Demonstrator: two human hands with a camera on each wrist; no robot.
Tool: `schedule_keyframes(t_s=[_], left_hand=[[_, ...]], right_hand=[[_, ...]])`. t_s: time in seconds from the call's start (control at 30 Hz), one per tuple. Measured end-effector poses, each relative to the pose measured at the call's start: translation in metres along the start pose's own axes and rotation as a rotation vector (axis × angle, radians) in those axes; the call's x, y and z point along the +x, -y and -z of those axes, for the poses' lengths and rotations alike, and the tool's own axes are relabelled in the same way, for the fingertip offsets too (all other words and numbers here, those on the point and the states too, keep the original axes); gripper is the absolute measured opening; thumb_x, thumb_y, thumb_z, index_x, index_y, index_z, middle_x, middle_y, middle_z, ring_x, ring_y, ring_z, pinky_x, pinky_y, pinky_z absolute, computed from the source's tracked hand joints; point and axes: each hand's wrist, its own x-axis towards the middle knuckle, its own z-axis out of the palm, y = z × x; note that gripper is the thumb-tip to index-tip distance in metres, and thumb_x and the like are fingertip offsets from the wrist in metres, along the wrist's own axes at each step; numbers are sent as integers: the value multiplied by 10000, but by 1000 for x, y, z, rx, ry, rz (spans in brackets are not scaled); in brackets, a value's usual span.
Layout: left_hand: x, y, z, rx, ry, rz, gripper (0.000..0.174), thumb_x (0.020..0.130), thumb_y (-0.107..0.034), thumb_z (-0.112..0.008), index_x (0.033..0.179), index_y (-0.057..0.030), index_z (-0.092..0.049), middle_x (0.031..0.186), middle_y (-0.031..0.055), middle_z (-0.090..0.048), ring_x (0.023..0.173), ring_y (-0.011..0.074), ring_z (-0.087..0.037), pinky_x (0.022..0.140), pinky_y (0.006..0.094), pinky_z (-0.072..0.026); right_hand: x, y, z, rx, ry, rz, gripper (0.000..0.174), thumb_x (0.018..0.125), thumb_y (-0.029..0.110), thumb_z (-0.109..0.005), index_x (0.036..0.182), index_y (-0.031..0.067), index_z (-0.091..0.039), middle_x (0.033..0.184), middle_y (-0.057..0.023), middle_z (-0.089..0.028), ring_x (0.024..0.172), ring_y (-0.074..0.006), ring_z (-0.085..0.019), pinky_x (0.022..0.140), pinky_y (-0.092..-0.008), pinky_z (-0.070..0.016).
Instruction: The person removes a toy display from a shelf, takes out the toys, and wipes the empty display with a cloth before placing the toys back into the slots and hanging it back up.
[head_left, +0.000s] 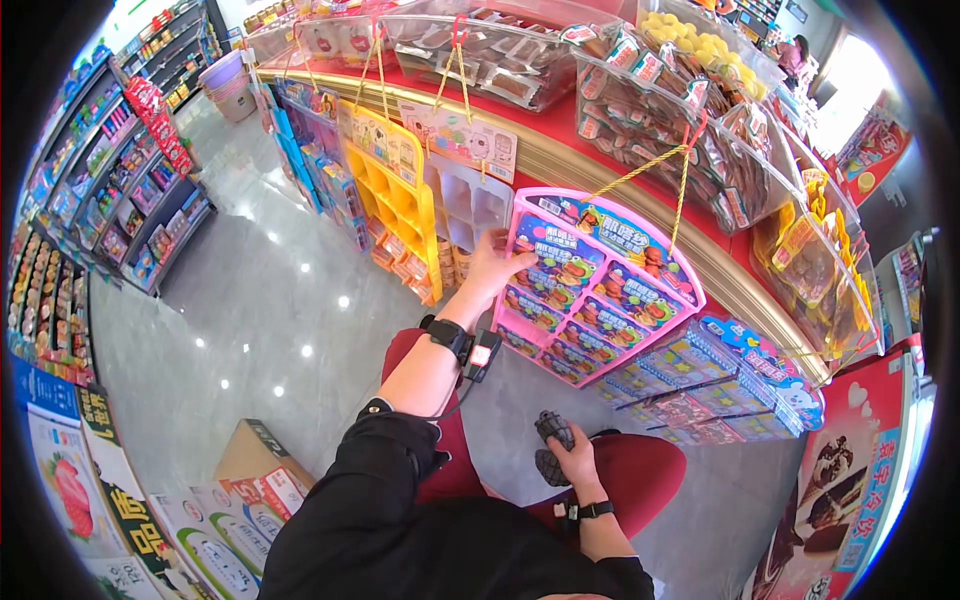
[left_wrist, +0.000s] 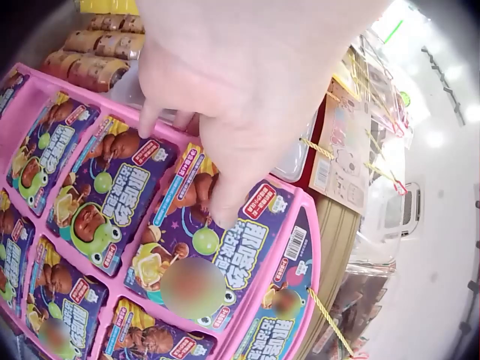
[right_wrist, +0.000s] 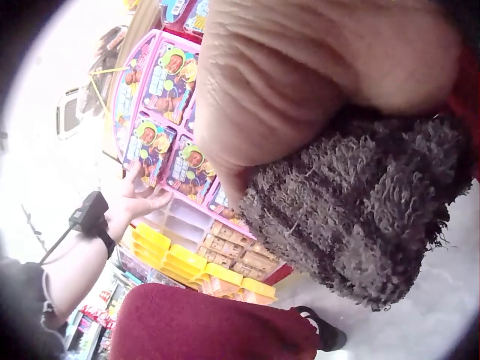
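Observation:
A pink hanging display rack (head_left: 590, 285) carries rows of small purple-blue snack packets (left_wrist: 202, 232) with a green frog picture. My left hand (head_left: 490, 268) grips its left edge, the thumb lying over the front of an upper packet while the other fingers go over the pink rim (left_wrist: 120, 109), their tips partly hidden. Down by my right knee, my right hand (head_left: 575, 460) holds a dark grey shaggy cloth (right_wrist: 360, 202), bunched up and hanging below the fingers.
Yellow (head_left: 385, 190) and pale lilac (head_left: 470, 200) hanging trays are left of the pink rack, and a blue packet rack (head_left: 710, 385) is right of it. Clear bins (head_left: 680, 130) of wrapped snacks line the red counter above. Cartons (head_left: 235, 530) stand behind on the left.

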Motion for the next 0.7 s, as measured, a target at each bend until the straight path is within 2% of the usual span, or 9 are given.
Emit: schedule_keyframes(t_s=[0.07,0.23,0.33,0.47,0.53,0.7], left_hand=[[-3,-3,4,121,73,17,764,731,-79,-815,1351,42,-386,1210,139,-564,1120,226,-554,977,346,-455],[-17,-23,18,127,260,73,876,727,-90,-814,1453,-18,-329,1295,110,-554,1167,205,-536,1016,341,-427],[-21,-44,26,135,461,250,835,724,-50,-803,1437,-40,-370,1302,84,-563,1202,209,-523,1053,352,-399],[-17,-48,27,151,474,245,807,725,-58,-817,1413,-43,-397,1304,68,-567,1217,186,-513,1061,347,-396],[-18,-44,24,47,524,114,780,723,-92,-842,1381,-38,-426,1309,63,-568,1207,165,-518,1061,343,-398],[-21,-49,24,90,515,94,767,718,-129,-862,1356,-35,-448,1285,60,-587,1176,158,-540,1046,336,-413]], right_hand=[[-1,1,0,-9,6,8,511,783,262,-748,1188,-9,-597,1103,-222,-642,1039,-369,-621,915,-404,-487],[-6,5,5,-57,16,23,512,782,262,-748,1187,-10,-593,1094,-223,-640,1032,-375,-620,906,-409,-489],[-9,14,8,-75,41,55,506,784,261,-746,1183,-11,-593,1089,-221,-638,1021,-380,-621,898,-411,-492],[-11,22,6,-120,5,93,496,785,257,-744,1173,-13,-595,1082,-214,-635,1007,-378,-622,889,-409,-493],[-12,24,4,-145,-2,106,493,785,255,-743,1171,-14,-595,1075,-210,-634,1000,-376,-623,882,-409,-494],[-15,24,-1,-160,24,142,484,783,252,-744,1160,-14,-601,1035,-192,-631,959,-364,-626,850,-413,-496]])
